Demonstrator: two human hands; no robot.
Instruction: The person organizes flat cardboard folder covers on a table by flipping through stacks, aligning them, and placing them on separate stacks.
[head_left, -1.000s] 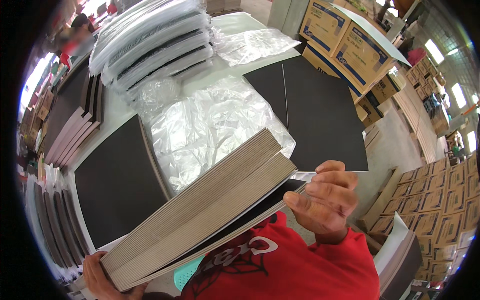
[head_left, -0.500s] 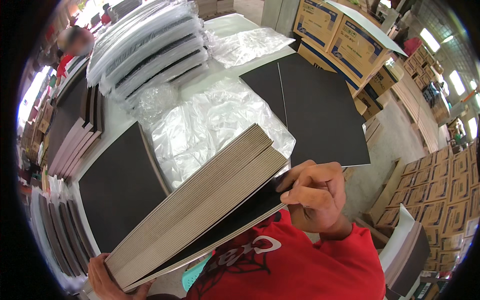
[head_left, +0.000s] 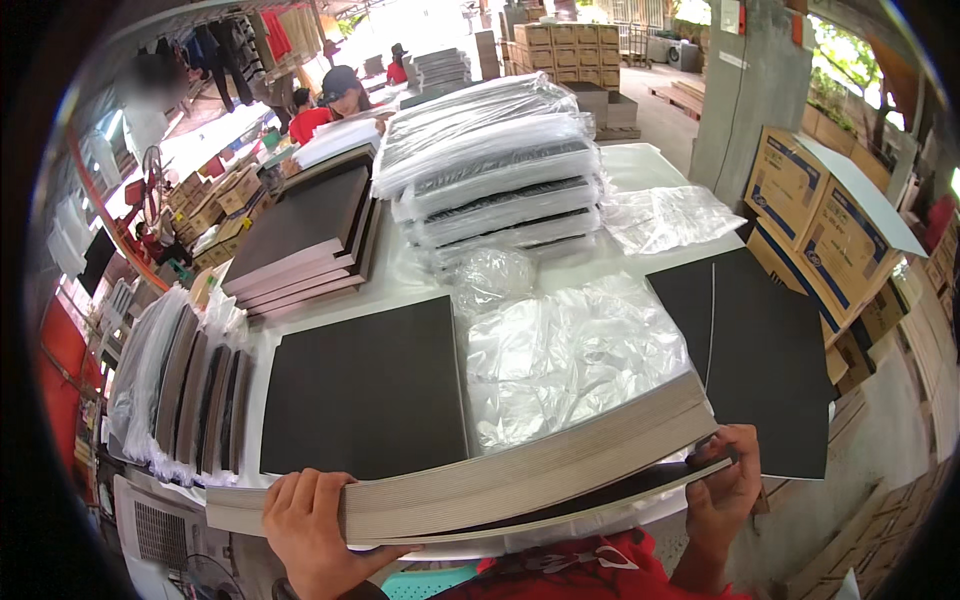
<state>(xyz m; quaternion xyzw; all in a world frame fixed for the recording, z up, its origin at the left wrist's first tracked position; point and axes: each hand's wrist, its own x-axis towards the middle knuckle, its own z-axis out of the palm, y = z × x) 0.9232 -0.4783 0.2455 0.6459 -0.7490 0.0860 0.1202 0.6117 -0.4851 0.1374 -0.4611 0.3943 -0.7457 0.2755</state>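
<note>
Across the front of the table I hold a thick stack of black boards (head_left: 540,461) with layered grey edges. My left hand (head_left: 320,525) is closed round the stack near its left end, fingers over the top and thumb beneath. At the right end my right hand (head_left: 728,490) pinches the corner, its fingers by the gap between the thick upper part and a thin lower portion. A black inner face shows in that gap. Just beyond lie a flat black board (head_left: 365,390) on the left and crumpled clear plastic bags (head_left: 570,350) in the middle.
A tall pile of plastic-wrapped boards (head_left: 490,150) stands at the back, with dark boards (head_left: 300,225) left of it. Wrapped boards (head_left: 180,390) stand upright at the left edge. Black sheets (head_left: 760,350) lie right, beside cartons (head_left: 835,220). A person in a cap (head_left: 340,90) is farther back.
The view has swung left and up. The stack has gone from steeply slanted to nearly level, and my left hand now grips farther in from its end. My right hand stays at the right corner.
</note>
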